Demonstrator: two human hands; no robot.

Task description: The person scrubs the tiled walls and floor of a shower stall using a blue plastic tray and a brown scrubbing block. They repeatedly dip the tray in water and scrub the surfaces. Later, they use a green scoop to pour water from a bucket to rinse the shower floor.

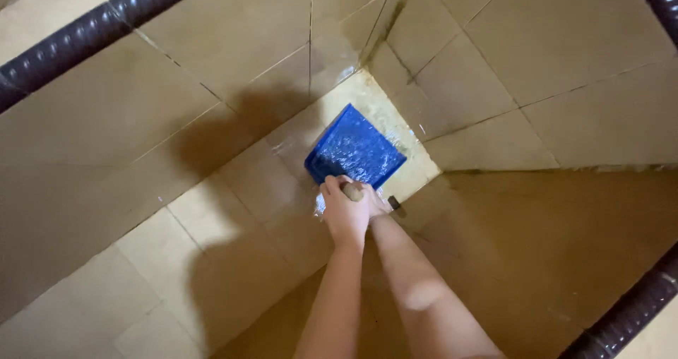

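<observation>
Both hands meet on one wooden handle (352,191), whose rounded end shows between them, and the blue dustpan (355,150) lies straight ahead of them, on the far side of the knuckles. The left hand (344,214) is closed in a fist around the handle, fingers wrapped over it; the right hand (375,202) sits just beside it and mostly behind it, pressed against the same handle, though how fully its fingers close cannot be told, since the left hand covers most of them. The left hand is the nearer of the two to the pan and has the clearer hold. The dustpan rests flat on the wet tiled floor (233,189), its near edge touching the hands and its body running away from them and slightly to the right, toward the corner where the floor meets the two tiled walls (565,48). Its long axis continues the line of the forearms, so handle, hands and pan lie in one run pointing into that corner. A film of water glistens on the pan's surface and on the pale tiles around its far edge, between the pan and the corner. A dark ribbed rail (85,31) crosses the upper left, well apart from the hands, and another rail (628,309) crosses the lower right.
</observation>
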